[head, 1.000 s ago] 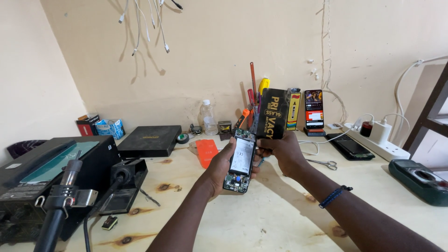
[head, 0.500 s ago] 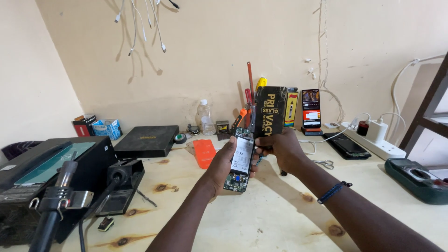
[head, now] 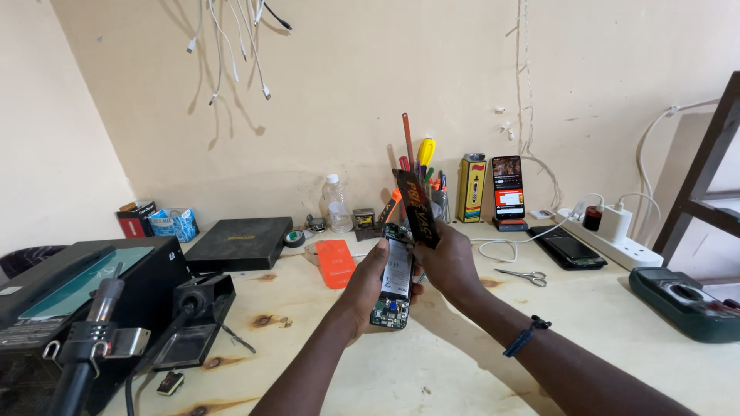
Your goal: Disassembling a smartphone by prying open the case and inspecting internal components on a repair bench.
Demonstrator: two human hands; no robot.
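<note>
Our left hand (head: 368,286) cradles the opened phone (head: 395,277) from behind, fingers wrapped round its edges, above the table (head: 462,370). Our right hand (head: 447,262) pinches a thin dark panel (head: 417,208), tilted up just over the phone. We judge both light, stiff and fragile: the exposed board near the left palm wants edge grips only. 1 pair of scissors (head: 523,275) lies right of our right hand.

One head-worn view looks forward and slightly down across the workbench (head: 462,370) toward the wall (head: 347,92).
</note>
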